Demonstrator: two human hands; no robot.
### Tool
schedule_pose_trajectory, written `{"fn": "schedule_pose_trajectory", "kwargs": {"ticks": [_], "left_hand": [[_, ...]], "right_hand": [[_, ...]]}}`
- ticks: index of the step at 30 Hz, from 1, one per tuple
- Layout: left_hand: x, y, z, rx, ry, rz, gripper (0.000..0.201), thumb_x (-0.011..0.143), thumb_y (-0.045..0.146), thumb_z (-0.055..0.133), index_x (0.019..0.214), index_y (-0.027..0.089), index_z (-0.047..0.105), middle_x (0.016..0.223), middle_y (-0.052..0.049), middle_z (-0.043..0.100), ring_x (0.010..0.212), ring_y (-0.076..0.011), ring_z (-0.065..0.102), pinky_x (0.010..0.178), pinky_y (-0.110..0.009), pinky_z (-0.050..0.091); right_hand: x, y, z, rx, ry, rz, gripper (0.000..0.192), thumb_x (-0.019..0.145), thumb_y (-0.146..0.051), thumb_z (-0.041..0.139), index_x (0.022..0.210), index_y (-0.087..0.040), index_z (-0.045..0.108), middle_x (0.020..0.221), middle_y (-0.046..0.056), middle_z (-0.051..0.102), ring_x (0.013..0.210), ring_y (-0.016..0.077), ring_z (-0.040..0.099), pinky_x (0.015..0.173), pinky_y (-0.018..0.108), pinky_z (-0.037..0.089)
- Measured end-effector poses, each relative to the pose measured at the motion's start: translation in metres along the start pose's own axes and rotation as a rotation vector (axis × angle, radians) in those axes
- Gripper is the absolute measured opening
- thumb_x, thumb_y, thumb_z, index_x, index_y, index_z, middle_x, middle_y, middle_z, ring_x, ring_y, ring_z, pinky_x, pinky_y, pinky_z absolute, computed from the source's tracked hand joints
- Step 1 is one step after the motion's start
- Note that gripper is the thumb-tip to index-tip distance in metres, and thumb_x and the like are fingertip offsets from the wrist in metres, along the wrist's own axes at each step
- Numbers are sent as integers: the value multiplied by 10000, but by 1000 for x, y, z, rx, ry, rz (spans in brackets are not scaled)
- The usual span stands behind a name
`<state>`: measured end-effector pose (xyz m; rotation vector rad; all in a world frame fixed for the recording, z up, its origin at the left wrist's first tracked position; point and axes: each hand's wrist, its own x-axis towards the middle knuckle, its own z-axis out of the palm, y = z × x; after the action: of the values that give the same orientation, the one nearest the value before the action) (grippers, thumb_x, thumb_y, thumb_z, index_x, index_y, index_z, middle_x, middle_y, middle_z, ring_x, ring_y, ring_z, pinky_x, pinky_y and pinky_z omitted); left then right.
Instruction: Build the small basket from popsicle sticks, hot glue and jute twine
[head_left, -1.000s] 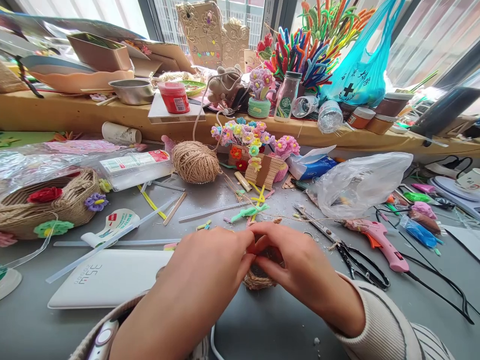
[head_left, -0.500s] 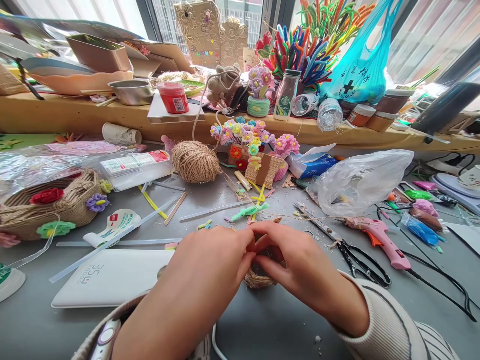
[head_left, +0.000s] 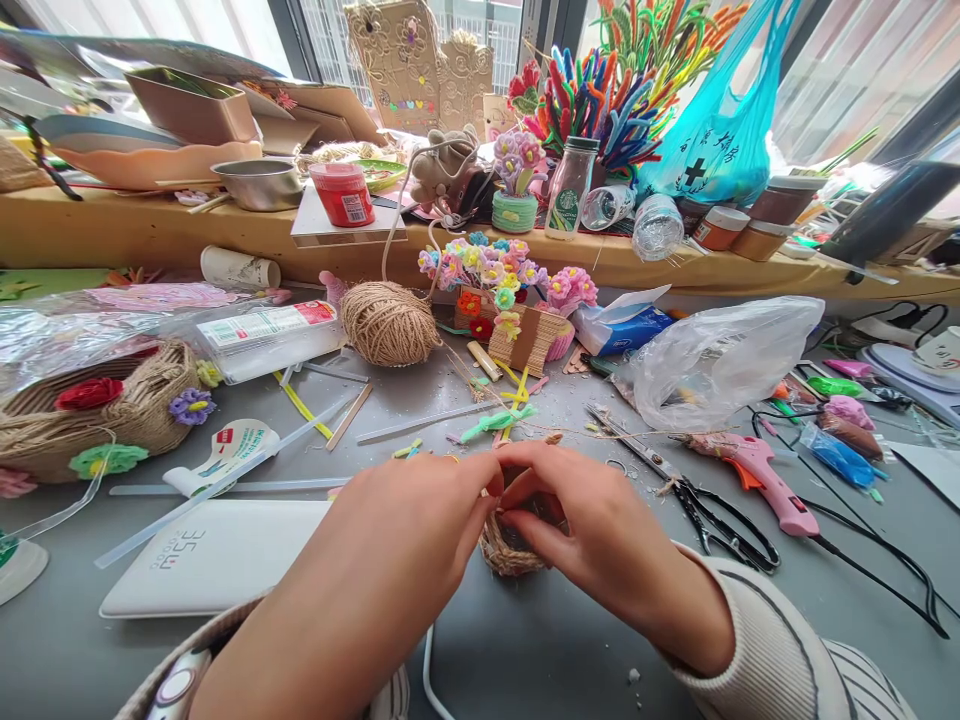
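I have both hands pinching the small round jute-twine basket (head_left: pixel 510 548) on the grey table (head_left: pixel 540 640): left hand (head_left: pixel 409 545) and right hand (head_left: pixel 592 535) meet fingertips over its rim, well below the tan twine ball (head_left: pixel 388 323).

Rough jute twine wraps the little basket (head_left: pixel 510 548) and the twine ball (head_left: pixel 388 322); the surface (head_left: pixel 525 640) is smooth matt grey; the plastic bag (head_left: pixel 720 360) is glossy and clear.
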<state>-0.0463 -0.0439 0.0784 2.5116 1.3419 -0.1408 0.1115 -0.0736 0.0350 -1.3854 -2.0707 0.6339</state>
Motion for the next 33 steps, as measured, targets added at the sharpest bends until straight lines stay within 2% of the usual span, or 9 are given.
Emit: {"fn": "schedule_pose_trajectory", "kwargs": {"ticks": [6,12,20,25,33], "left_hand": [[1,0,0,-11,-4,2,254,817,171,361,930,272,564,858,4,689,776,-245,647,628,-347,452],[1,-1,1,1,-5,-4,260,807,154,350,918,272,552,845,11,683,762,-240,642,623,-341,444],[0,0,0,-29,26,36,268,800,119,351,918,252,551,835,17,687,744,-196,644,610,-274,427],[0,-1,1,-51,62,81,260,804,113,353,913,245,549,836,18,686,725,-186,640,601,-271,423],[-2,-2,1,-41,52,68,261,801,114,359,895,247,563,846,16,683,738,-209,642,600,-303,438]], "right_hand": [[-1,1,1,-43,35,-55,427,748,-97,527,1143,-243,459,854,0,641,828,148,563,759,288,449],[0,1,0,-100,43,-79,411,762,-89,510,1141,-241,467,836,0,640,820,152,564,758,290,453],[-1,2,1,-109,54,-96,401,767,-94,501,1140,-239,475,819,-1,644,815,146,569,743,276,461],[-1,2,2,-108,55,-101,387,773,-99,491,1134,-238,478,824,0,647,811,139,573,747,272,464],[0,1,2,-93,53,-93,371,766,-85,483,1101,-243,496,810,-8,643,802,136,568,731,256,457]]}}
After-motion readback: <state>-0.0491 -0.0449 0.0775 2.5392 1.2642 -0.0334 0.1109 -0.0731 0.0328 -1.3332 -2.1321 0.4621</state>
